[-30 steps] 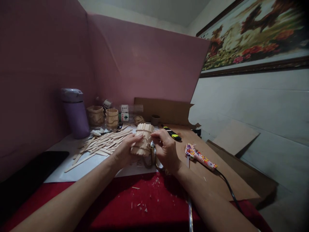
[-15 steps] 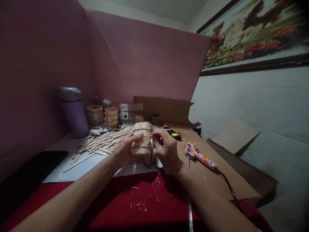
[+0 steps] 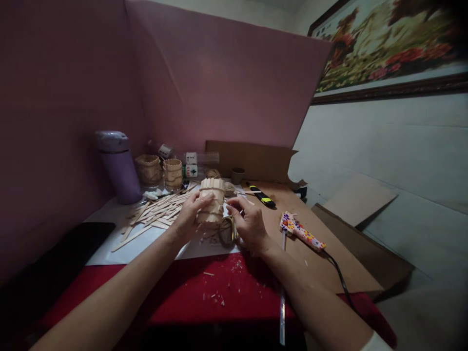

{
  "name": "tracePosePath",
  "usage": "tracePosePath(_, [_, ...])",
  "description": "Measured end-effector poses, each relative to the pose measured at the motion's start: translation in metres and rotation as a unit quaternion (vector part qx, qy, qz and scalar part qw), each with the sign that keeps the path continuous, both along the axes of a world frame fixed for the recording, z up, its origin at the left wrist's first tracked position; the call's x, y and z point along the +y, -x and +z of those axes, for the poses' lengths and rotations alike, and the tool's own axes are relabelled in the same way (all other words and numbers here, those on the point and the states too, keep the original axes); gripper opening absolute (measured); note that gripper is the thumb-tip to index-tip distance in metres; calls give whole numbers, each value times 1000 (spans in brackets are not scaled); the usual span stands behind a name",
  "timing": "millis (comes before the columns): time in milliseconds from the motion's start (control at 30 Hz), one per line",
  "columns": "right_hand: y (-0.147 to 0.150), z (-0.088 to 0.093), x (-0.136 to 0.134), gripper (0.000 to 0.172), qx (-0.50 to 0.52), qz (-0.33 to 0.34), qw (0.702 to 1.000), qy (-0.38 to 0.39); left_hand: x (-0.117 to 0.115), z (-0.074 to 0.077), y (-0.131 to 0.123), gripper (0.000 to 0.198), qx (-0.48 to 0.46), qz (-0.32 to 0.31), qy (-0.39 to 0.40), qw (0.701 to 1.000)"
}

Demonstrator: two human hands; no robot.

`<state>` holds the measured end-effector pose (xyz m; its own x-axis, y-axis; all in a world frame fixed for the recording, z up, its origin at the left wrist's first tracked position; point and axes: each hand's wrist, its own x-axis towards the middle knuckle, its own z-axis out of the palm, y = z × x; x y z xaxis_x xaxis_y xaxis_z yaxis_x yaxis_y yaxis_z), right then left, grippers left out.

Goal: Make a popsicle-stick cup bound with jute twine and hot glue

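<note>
My left hand (image 3: 189, 216) is closed around the side of a small cup made of wooden craft sticks (image 3: 211, 204), holding it upright above the paper. Bands of twine run around the cup. Just to its right, my right hand (image 3: 250, 222) is closed in a pinch, fingertips close to the cup's edge. Whatever lies between those fingertips is too small to make out. Below the cup and between the hands are the looped handles of a pair of scissors (image 3: 227, 231), partly hidden by my right hand.
Loose craft sticks (image 3: 161, 212) lie piled on white paper (image 3: 104, 246). Behind are a purple bottle (image 3: 122, 170), two stick cups (image 3: 172, 174), plastic bottles and a ball of twine (image 3: 229, 189). At right are a utility knife (image 3: 261, 195) and a corded glue gun (image 3: 302, 231) on cardboard.
The view has shifted slightly. The cup has tilted a little in my left hand, and my right fingertips have moved slightly away from its side. More of the scissor handles now shows.
</note>
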<state>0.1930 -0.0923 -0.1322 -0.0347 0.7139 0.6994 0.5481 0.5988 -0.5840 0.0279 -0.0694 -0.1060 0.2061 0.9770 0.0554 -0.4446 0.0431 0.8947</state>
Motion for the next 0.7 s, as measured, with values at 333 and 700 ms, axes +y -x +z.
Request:
tracePosePath(333, [-5, 38, 12, 11, 155, 138, 950, 234, 11, -8, 6, 42, -5, -42, 41, 998])
tracePosePath(700, [-23, 52, 27, 17, 180, 146, 938, 257, 23, -6, 13, 49, 75, 68, 17, 995])
